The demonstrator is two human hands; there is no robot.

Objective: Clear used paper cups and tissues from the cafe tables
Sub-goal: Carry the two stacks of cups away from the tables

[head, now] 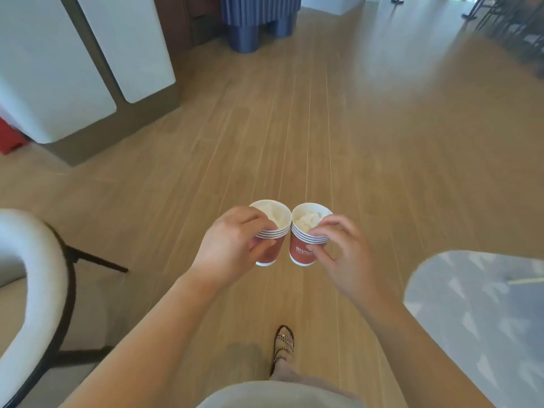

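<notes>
Sandalled foot on wood floor, left hand gripping left cup stack, right hand pinching right cup stack, rims touching, both red, stuffed with tissue, held above floor, white print unreadably blurred

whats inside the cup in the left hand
Crumpled white tissue fills the cup held by the left hand; anything beneath the tissue, including the cup's bottom, is covered.

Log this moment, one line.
left hand grips left cup | right hand pinches right cup | tissues inside both | above wooden floor
</notes>
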